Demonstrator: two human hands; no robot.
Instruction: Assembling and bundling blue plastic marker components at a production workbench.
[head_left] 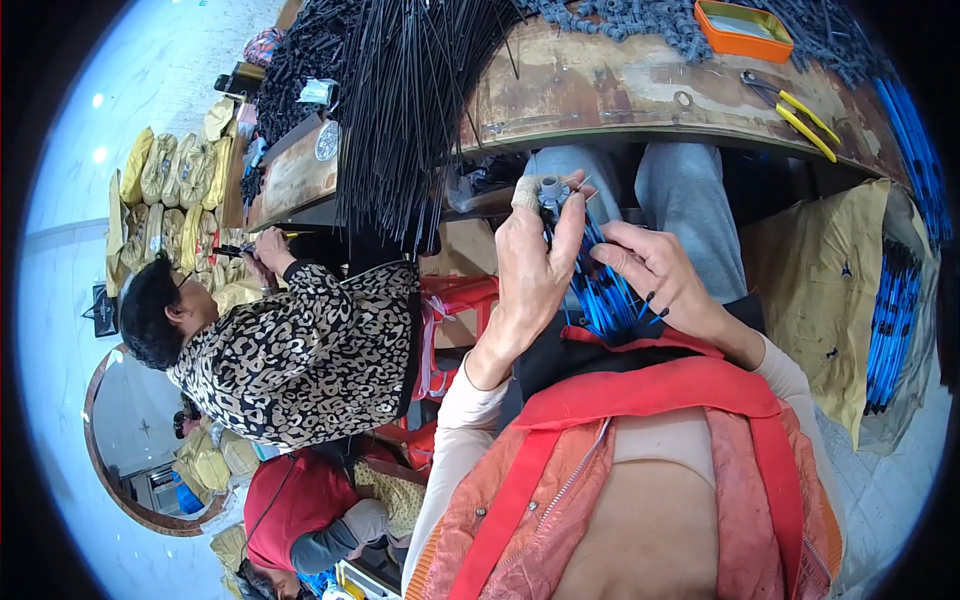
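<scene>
In front of my lap, my left hand (537, 255) is closed round a grey plastic notched hub (552, 192), its round opening facing up. A worn light covering wraps one of its fingertips. Below the hub hangs a bundle of blue ribs (605, 303) with black ends, like part of an umbrella frame, over the dark apron cloth. My right hand (668, 277) is bent over the right side of this bundle, its fingertips closed on the blue ribs near the hub. Just which rib they pinch is hidden.
On the wooden bench (590, 85) lie long black rods (400, 110), grey plastic parts (640, 22), an orange tin (742, 30) and yellow-handled pliers (795, 112). A sack (830, 290) with blue ribs stands at right. Two co-workers (310, 350) sit at left.
</scene>
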